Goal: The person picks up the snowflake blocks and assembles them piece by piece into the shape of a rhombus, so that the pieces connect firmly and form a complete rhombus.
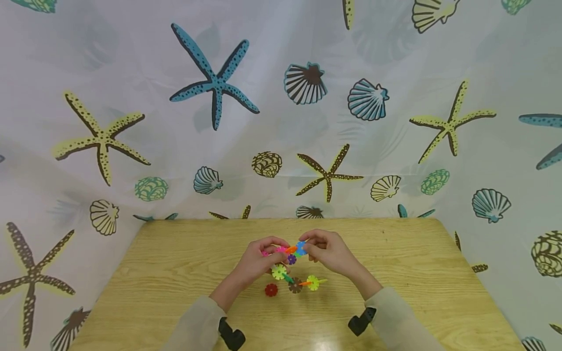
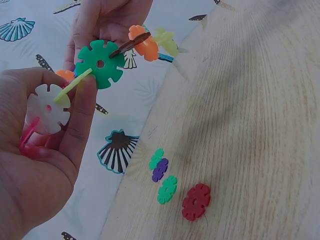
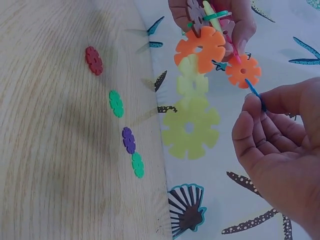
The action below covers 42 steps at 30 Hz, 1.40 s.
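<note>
Above the table, the left hand holds a chain of linked notched discs. In the left wrist view its fingers curl round a white disc and a pink one, with a green disc joined beside them. The chain's other part hangs down with brown, orange and yellow discs. The right hand pinches a blue disc between thumb and forefinger; its edge meets an orange disc at the chain's other end.
A red disc lies on the wooden table. Two green discs and a purple disc lie near it in a row. A patterned cloth stands behind the table and at its sides.
</note>
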### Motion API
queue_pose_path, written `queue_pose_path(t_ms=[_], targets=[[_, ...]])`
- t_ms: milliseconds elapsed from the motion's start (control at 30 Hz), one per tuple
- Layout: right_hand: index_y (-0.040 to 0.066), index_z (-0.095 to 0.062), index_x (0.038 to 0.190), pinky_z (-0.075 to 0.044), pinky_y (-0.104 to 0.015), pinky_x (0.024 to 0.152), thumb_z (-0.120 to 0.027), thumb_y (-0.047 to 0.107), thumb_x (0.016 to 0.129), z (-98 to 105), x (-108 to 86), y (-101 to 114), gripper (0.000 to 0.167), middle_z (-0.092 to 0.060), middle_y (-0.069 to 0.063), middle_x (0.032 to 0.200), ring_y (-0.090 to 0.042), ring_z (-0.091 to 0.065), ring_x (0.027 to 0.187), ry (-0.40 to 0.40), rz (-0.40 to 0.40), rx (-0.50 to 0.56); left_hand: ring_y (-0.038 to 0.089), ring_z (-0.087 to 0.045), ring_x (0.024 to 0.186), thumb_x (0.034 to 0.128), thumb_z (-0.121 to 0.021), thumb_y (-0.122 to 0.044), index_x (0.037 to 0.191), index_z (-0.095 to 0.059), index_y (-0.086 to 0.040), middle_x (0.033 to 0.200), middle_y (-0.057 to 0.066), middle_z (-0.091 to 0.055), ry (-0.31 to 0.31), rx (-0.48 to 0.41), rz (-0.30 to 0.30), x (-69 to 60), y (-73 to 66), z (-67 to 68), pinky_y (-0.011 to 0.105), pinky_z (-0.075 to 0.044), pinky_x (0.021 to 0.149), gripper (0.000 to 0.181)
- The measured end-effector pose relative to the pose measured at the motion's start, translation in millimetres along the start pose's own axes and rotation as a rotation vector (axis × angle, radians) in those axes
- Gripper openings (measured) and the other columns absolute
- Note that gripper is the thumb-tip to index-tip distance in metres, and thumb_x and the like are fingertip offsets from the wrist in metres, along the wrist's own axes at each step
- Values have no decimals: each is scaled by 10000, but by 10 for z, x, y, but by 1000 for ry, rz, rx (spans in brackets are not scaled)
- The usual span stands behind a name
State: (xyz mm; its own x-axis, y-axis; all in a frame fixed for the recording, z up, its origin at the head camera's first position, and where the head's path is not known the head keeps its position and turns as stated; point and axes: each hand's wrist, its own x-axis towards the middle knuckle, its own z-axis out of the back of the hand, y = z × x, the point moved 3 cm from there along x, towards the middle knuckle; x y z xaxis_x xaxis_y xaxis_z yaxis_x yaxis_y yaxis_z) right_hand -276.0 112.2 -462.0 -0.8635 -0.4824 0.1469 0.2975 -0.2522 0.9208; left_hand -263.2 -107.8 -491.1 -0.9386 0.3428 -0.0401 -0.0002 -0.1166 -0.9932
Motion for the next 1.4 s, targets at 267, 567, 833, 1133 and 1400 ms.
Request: queue_pose_path(t_ms=[267,567,833,1133,1400], targets=[[-72,-675,1250,-582,-258,700,-608,68,1062,-13,-1,24,244,-692,-58,882,-173,-634,741,12,-3,32,161,-746,722,1005,-695,-132,1234,-676,-10,914,130,-786,-14,22,-4,-10,-27,7,251,-606,634,260],[-75,-684,1234,-574,-227,693,-609,24,1051,-67,2,12,221,-684,-55,881,-199,-636,727,-22,12,64,122,-715,716,993,-694,-118,1209,-688,11,908,108,-795,-48,25,-20,-28,-42,-6,240,-602,625,251],[-56,-697,1230,-587,-251,702,-623,50,1054,-99,2,-12,218,-715,-135,929,-230,-656,737,-57,20,65,124,-703,701,982,-691,-110,1202,-700,5,909,82,-795,-87,33,-15,-38,-53,-15,235,-607,639,249],[-38,-699,1242,-603,-273,705,-641,84,1050,-77,-28,-5,234,-706,-131,929,-125,-652,725,-57,10,65,125,-712,696,986,-704,-136,1220,-696,-14,929,103,-802,-78,34,-19,-45,-38,-14,252,-610,619,264],[-54,-675,1264,-601,-301,705,-639,91,1051,-60,-42,-65,261,-712,-157,911,-212,-650,728,-47,-8,73,135,-665,684,999,-728,-187,1242,-683,-34,1024,183,-805,-17,62,16,-73,-47,-18,311,-634,657,291]])
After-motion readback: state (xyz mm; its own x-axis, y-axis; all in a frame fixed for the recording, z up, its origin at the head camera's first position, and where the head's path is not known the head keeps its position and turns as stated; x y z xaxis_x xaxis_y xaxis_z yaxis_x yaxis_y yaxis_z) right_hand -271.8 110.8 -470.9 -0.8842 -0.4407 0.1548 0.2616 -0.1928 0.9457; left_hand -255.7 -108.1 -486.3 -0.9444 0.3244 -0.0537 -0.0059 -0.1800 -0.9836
